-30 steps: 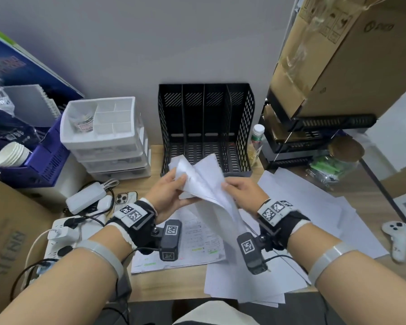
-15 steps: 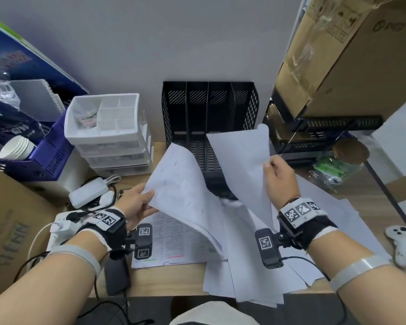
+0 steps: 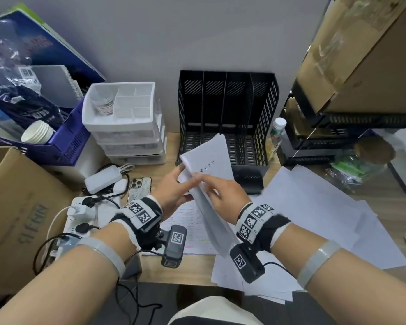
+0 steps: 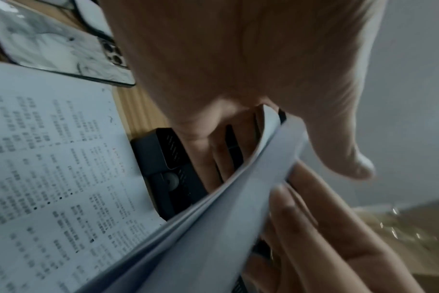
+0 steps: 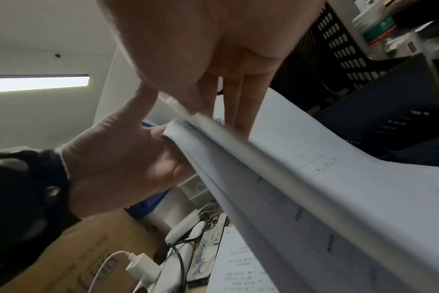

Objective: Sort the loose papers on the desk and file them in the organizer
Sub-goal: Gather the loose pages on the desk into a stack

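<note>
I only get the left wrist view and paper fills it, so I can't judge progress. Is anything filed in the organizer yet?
Observer: No. In the head view all slots of the black organizer are empty.
Operator: Where is the held stack?
Observer: The left hand and right hand hold the stack tilted, just in front of the organizer's base.
Operator: Any more papers to sort?
Observer: Yes, white sheets lie spread on the desk at the right.
</note>
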`<state>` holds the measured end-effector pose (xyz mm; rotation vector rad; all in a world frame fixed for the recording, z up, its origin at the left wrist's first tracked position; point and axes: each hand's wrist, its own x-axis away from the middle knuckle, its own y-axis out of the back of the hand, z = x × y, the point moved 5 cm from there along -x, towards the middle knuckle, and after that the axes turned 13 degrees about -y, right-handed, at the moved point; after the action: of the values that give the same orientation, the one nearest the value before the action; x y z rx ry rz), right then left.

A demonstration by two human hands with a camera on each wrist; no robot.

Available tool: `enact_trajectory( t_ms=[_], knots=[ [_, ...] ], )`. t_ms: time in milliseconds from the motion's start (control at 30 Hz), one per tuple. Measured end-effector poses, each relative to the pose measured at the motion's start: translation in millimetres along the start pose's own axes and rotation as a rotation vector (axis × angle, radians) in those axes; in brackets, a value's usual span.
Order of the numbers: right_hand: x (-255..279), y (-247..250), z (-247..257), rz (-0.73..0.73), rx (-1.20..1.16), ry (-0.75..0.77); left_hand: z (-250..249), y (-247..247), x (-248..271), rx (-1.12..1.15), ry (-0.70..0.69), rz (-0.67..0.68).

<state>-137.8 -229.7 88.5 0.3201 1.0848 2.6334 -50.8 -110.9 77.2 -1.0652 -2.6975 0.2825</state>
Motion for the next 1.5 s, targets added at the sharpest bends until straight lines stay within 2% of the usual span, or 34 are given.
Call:
enact_trajectory(
  t_ms=[67, 133, 200, 300, 367, 433, 500, 600, 700, 833, 933, 1000, 1067, 1200, 1267, 1333, 1500],
  knots=[
    [1.0, -6.4, -2.6, 0.128, -0.011, 0.034, 2.4, 2.4, -1.4, -0.098, -0.038, -0.025],
    [3.1, -5.2, -8.2, 0.213, -0.097, 0.006, 4.2, 10.2, -5.8, -0.179, -0.092, -0.085],
    [-1.0, 12.1, -20.9, 0.128, -0.223, -0.078, 1.3, 14.7, -9.1, -0.241, -0.135, -0.093],
    [-5.7, 52.6, -56.0, -0.166, -0.339, -0.296, -8.1, 10.7, -14.8, -0.338, -0.167, -0.015],
    [-2.9, 71.0, -73.6, -0.187, -0.436, -0.354, -19.4, 2.0, -18.1, -0.344, -0.194, 0.058],
    [2.5, 83.5, -83.1, -0.149, -0.524, -0.342, -33.4, -8.3, -20.9, -0.337, -0.243, 0.121],
    [6.7, 95.7, -95.8, -0.184, -0.637, -0.338, -47.8, -20.3, -23.2, -0.323, -0.331, 0.176],
    [13.1, 103.9, -108.9, -0.293, -0.791, -0.337, -58.4, -30.9, -27.8, -0.177, -0.412, 0.127],
    [24.6, 99.3, -110.0, -0.368, -0.829, -0.318, -37.6, -33.1, -33.4, -0.037, -0.321, 0.033],
    [40.7, 83.8, -107.9, -0.359, -0.921, -0.321, 21.3, -29.9, -35.7, -0.251, -0.181, 0.015],
    [51.1, 74.1, -113.3, -0.274, -0.735, -0.395, 48.4, -33.6, -34.4, -0.246, -0.134, -0.004],
    [59.5, 58.3, -134.9, -0.137, -0.505, -0.505, 55.6, -40.0, -37.6, -0.225, -0.127, -0.038],
    [76.2, 41.7, -172.6, -0.052, -0.396, -0.7, 59.8, -41.6, -44.1, -0.178, -0.121, -0.106],
    [140.1, 50.4, -249.7, -0.252, -0.288, -1.285, 67.3, -33.4, -60.2, -0.079, -0.097, -0.209],
    [169.1, 59.0, -278.5, -0.258, -0.23, -1.493, 71.6, -32.8, -64.7, -0.077, -0.084, -0.22],
    [182.1, 59.6, -294.1, -0.226, -0.236, -1.587, 74.5, -33.3, -65.7, -0.092, -0.064, -0.216],
    [184.9, 57.1, -309.3, -0.277, -0.236, -1.748, 78.4, -44.4, -65.3, -0.145, 0.0, -0.231]
  ],
)
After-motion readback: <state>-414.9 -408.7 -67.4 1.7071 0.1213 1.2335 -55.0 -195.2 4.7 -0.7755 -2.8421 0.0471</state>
